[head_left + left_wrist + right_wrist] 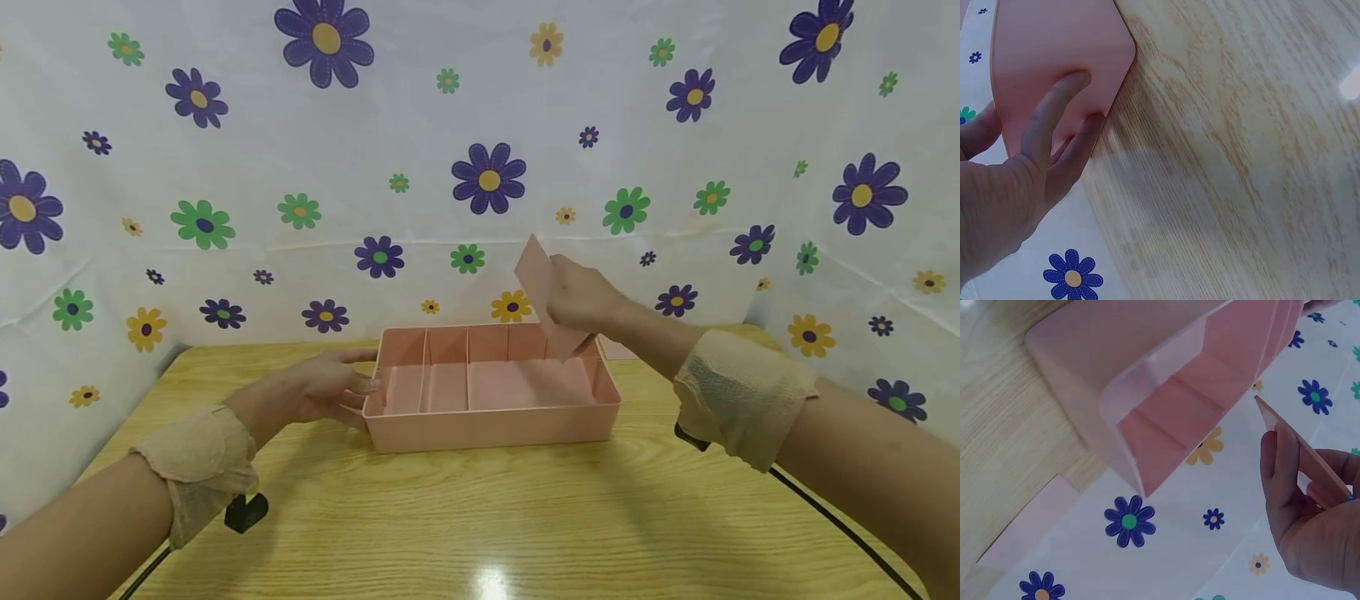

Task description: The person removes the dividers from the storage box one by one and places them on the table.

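Observation:
A pink rectangular box (495, 429) stands on the table, with two upright dividers (468, 371) across its left part and grooves along its back wall. My left hand (330, 387) rests against the box's left end. In the left wrist view its spread fingers (1054, 112) touch the outer end wall. Above the box's right part, my right hand (585, 296) pinches a flat pink divider panel (536, 279), held tilted in the air. The right wrist view shows this panel (1316, 462) between thumb and fingers, apart from the box.
Another flat pink panel (1032, 522) lies on the table beyond the box's right end. The wood-grain table (480, 517) ends at a white cloth (405, 108) with printed flowers at the back and sides. Cables run from both wrist cameras.

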The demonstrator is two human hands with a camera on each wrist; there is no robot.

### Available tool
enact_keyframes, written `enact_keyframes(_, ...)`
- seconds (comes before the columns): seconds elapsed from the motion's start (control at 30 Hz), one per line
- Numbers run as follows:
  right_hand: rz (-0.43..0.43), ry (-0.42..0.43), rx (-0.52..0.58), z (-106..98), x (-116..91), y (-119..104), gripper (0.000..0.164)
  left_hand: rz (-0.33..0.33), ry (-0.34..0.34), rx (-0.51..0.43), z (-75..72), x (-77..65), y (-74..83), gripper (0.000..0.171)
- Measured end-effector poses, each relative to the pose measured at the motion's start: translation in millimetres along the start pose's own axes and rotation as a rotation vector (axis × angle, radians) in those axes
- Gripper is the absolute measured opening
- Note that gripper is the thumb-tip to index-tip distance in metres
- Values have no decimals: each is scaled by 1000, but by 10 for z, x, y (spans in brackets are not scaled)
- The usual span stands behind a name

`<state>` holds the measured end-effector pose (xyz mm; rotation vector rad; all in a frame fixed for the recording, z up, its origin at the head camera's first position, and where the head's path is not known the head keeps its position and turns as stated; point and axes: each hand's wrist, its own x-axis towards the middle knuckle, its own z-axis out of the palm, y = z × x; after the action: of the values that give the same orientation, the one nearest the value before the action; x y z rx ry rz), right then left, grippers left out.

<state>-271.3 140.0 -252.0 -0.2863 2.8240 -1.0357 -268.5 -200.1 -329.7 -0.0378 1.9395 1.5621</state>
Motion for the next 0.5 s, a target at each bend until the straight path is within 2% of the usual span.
enact_keyframes(0.17, -43, 50, -98, -67, 12, 125, 54, 2, 1, -9, -7, 17, -16, 66)
enact_keyframes(0.33, -118, 63, -198, -145, 2, 219, 63, 3, 2, -8, -7, 23, -19, 66)
enact_keyframes(0.5, -179, 97, -321, -237, -1, 316, 64, 3, 3, -3, -8, 14, -13, 66)
